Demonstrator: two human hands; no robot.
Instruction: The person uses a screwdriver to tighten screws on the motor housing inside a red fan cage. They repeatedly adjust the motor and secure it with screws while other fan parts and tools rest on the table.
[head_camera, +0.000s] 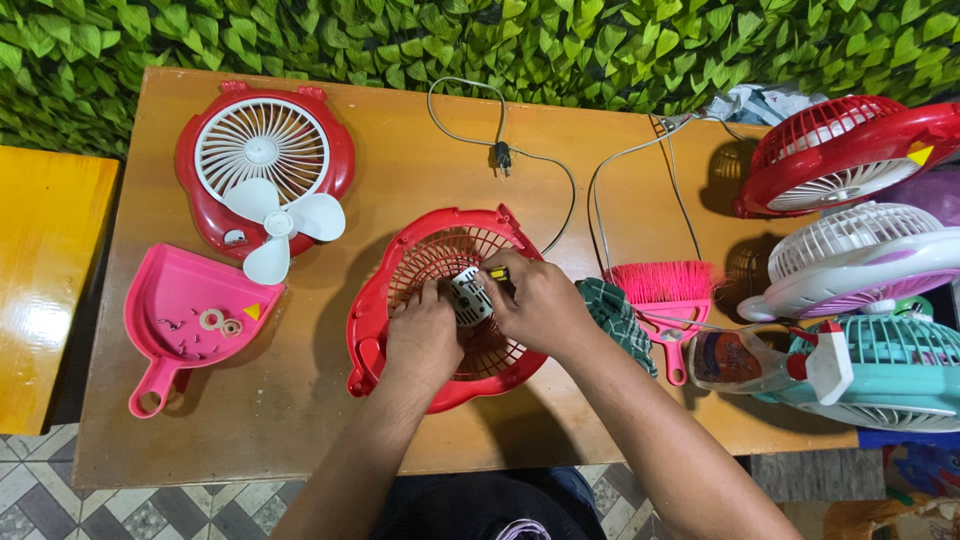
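A red fan housing (400, 262) with a grille lies tilted on the wooden table (420, 170). In its middle sits a small white motor (468, 297). My left hand (422, 335) rests on the grille and touches the motor from the left. My right hand (535, 300) grips a small screwdriver with a yellow and black handle (497, 273), its tip at the motor. A grey power cord (520, 155) runs from the housing toward the far edge of the table.
At far left lie a red front grille (205, 165) with a white fan blade (280, 222) on it, and a pink dustpan (175, 310) holding screws and washers. Right of my hands are a green cloth (615, 310), a pink brush (665, 290), a spray bottle (760, 360) and several stacked fans (850, 250).
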